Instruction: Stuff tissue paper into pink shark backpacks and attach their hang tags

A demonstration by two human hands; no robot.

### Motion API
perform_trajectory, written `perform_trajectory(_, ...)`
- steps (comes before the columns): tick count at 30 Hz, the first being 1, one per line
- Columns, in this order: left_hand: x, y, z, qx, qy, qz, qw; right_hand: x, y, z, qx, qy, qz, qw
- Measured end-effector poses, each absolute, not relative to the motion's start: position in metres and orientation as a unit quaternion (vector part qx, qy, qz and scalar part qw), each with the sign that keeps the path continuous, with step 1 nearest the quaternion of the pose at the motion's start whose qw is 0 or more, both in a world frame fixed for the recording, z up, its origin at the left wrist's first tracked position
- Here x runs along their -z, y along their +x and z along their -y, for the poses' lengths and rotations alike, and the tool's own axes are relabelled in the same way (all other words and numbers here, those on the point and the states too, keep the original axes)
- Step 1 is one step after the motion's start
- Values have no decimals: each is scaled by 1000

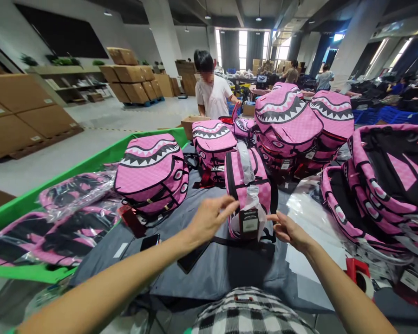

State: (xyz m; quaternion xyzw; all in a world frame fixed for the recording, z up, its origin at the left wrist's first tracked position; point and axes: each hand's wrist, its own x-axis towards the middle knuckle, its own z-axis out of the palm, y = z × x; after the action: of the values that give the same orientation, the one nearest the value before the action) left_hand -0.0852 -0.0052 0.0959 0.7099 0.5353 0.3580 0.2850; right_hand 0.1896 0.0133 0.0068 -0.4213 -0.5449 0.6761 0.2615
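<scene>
In front of me a pink checked backpack (pixel 235 185) stands upright on the grey-covered table. Translucent wrapping (pixel 244 162) covers its top handle, and a black hang tag with a white label (pixel 249 222) hangs on the near side. My left hand (pixel 209 220) is at the backpack's left side, fingers stretched out and apart, its fingertips by the pink fabric. On the other side my right hand (pixel 292 233) is open, with its index finger pointing at the wrapping near the tag. Whether that fingertip touches it, I cannot tell. Neither hand holds anything.
More pink shark-mouth backpacks (pixel 151 174) stand around, and others are stacked at right (pixel 379 185). Bagged backpacks (pixel 76 232) lie inside a green-edged bin (pixel 21 273). A phone (pixel 149 242), paper sheets (pixel 308 264) and a red tape dispenser (pixel 357 269) lie nearby. A person (pixel 214 95) works opposite.
</scene>
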Motion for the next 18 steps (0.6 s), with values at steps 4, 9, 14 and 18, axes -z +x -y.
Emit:
perform_trajectory(4,-137,-96,-67,-329,856,-397,-30,68,192,33,-532,-559,617,154)
perform_trajectory(9,-170,-62,-153,-259,911,-319,36,102,124,62,-527,-474,703,58)
perform_trajectory(14,-202,-47,-153,-349,875,-329,60,87,92,26,-280,-506,812,77)
perform_trajectory(18,-232,-61,-93,-428,831,-343,88,82,139,-6,-189,-572,791,107)
